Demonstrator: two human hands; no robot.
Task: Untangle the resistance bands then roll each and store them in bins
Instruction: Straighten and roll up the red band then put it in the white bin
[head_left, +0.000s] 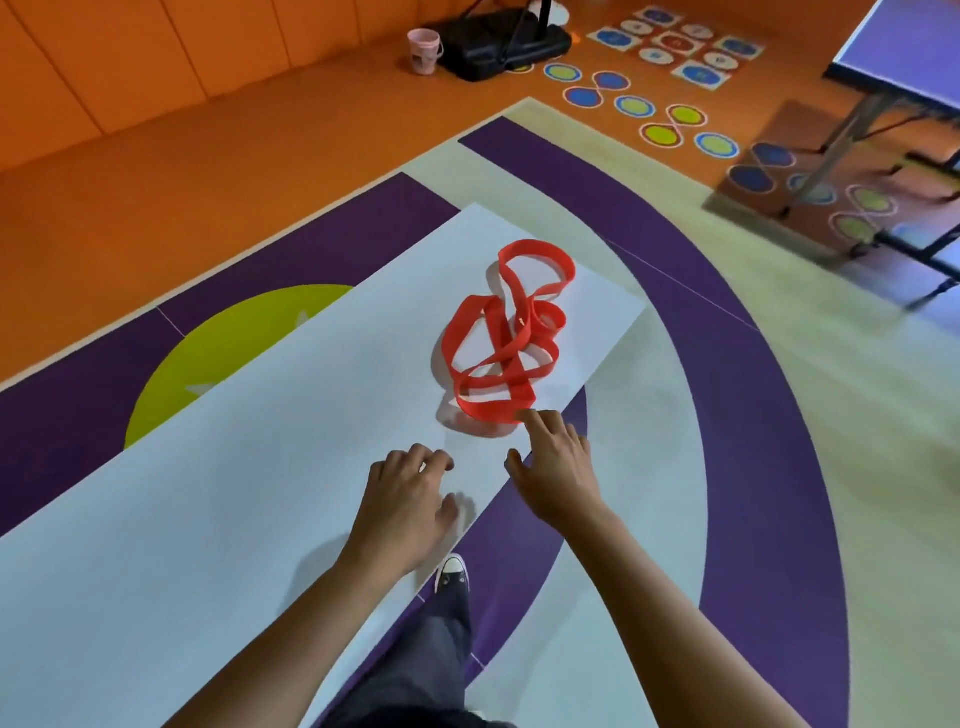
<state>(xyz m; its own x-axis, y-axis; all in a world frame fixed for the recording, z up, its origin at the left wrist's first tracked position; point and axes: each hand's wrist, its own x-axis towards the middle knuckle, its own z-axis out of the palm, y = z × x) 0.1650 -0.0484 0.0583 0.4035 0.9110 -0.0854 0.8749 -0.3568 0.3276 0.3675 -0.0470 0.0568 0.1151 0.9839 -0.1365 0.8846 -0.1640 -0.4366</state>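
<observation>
Neither grip holds anything: the right hand (561, 473) stretches out with fingers spread, its forefinger at or just short of the nearest loop of the resistance bands (521, 387), while the left hand (410, 499) hovers loosely curled above the surface (260, 441). The red bands lie tangled near the surface's far end. Tugging a single loop would likely tighten the knot or drag the heap over the edge.

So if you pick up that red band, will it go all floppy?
Probably floppy: the red bands lie in loose, curling loops on the white table, so they'd likely droop. They look thin and flat, so probably light. Loops cross, so lifting one may drag others.
</observation>
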